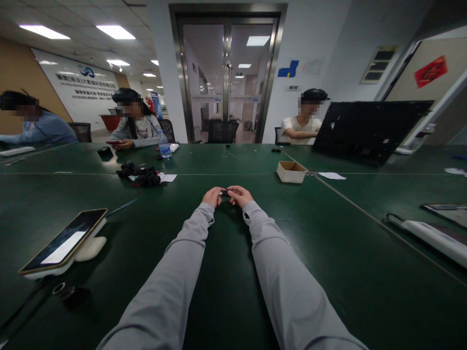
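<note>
My left hand [212, 196] and my right hand [240, 195] meet over the green table [233, 253], both arms stretched forward in grey sleeves. Between the fingertips is a small dark object [225, 193] with a shiny silver bit at its left end. Both hands are closed on it, the left from its silver end and the right from the other. Fingers cover much of it, and it is too small to name.
A phone [69, 241] rests on a white stand at left, near a small black cylinder [64, 290]. Further back lie a black tangled heap [144, 176], a water bottle [164, 146], an open cardboard box [291, 176] and a large black panel [368, 129]. Several people sit across the table.
</note>
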`<state>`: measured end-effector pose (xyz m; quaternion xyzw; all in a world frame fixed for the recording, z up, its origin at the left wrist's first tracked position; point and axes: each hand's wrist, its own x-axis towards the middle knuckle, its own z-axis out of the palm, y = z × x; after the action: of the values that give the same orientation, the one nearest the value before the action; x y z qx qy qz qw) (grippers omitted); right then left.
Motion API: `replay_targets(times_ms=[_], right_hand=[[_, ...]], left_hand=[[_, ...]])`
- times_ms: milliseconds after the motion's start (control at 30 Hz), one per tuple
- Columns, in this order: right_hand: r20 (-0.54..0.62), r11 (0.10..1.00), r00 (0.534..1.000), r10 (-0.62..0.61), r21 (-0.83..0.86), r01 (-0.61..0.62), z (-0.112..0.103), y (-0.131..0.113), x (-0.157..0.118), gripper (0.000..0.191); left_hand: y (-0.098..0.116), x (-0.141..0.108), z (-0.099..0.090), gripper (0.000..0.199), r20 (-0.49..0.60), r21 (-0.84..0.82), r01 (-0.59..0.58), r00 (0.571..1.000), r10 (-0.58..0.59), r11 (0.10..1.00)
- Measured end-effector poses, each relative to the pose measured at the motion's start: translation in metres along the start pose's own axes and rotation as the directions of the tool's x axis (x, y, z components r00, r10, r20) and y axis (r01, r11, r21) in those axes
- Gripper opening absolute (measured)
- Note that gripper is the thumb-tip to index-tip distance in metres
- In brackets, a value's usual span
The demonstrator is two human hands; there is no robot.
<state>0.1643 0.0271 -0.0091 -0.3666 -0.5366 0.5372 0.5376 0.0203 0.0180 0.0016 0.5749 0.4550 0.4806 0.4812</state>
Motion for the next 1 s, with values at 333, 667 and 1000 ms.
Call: replay_targets(times_ms=[333, 667, 1000], right_hand=[[-0.002, 1.000, 1.000, 0.006, -0.011, -0.006, 0.0006, -0.0014, -0.0011, 0.039], [0.006, 1.000, 1.000, 0.012, 0.002, -0.012, -0.0003, 0.0004, 0.0007, 0.041], [-0.003, 1.000, 1.000, 0.002, -0.008, -0.002, 0.0007, -0.0008, -0.0009, 0.041]], left_hand=[[-0.0017, -0.0002, -0.0006, 0.028, -0.122, 0.084, 0.008, 0.993, 0.002, 0.996], [0.0033, -0.0019, -0.0002, 0.028, -0.078, 0.009, 0.054, 0.996, -0.053, 0.999], [0.0049, -0.0026, 0.0005, 0.029, -0.083, -0.040, 0.087, 0.993, -0.090, 0.995]])
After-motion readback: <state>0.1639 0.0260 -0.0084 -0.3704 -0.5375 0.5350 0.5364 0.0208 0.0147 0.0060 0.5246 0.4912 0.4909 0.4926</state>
